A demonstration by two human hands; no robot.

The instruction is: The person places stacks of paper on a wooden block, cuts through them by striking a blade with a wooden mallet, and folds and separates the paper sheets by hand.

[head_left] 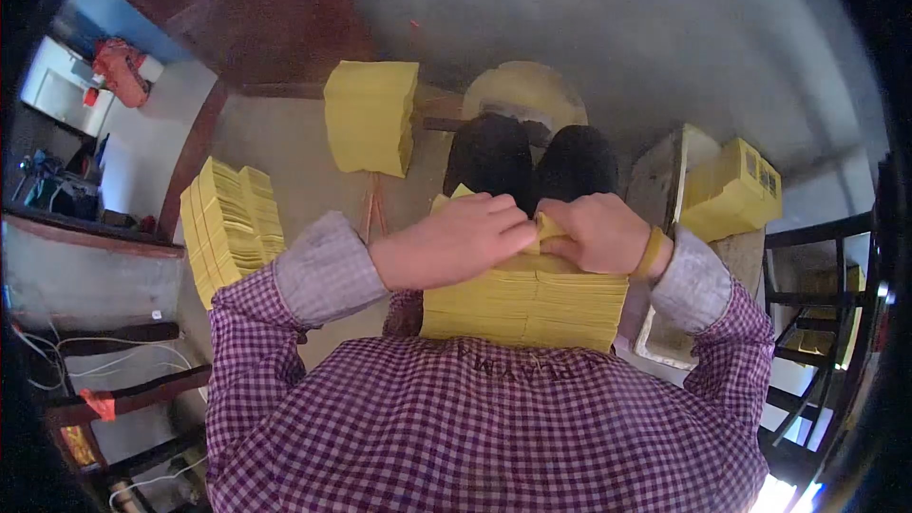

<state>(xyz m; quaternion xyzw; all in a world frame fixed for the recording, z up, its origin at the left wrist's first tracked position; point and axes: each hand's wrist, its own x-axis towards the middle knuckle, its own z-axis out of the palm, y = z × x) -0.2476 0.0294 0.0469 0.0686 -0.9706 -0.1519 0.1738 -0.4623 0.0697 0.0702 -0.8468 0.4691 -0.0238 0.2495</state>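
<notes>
Between the fingertips of both hands, just above the far side of the lap, a small piece of folded yellow paper [548, 230], largely hidden. Held in a narrow pinch by the thumb and fingers of the right hand [603, 236], the nearer of the two; on the other side, the left hand [456, 245], fingers bent inward with tips right beside the same piece, palm down, thumb out of sight. Impossible to tell whether firmly closed on the paper or merely resting against it. Long axis of the piece also unclear. Directly below and toward the torso, the stack of folded yellow paper [527, 309], broad side running left to right across the lap, layered edges along that same line, with a crosswise seam near the middle, roughly in line with the meeting point of the fingertips. Far edge of the stack covered by both hands, left hand over the left part, right hand over the right part. Farther off, to the left, a tied yellow paper bundle [228, 228]; to the right, another yellow paper block [727, 192].
</notes>
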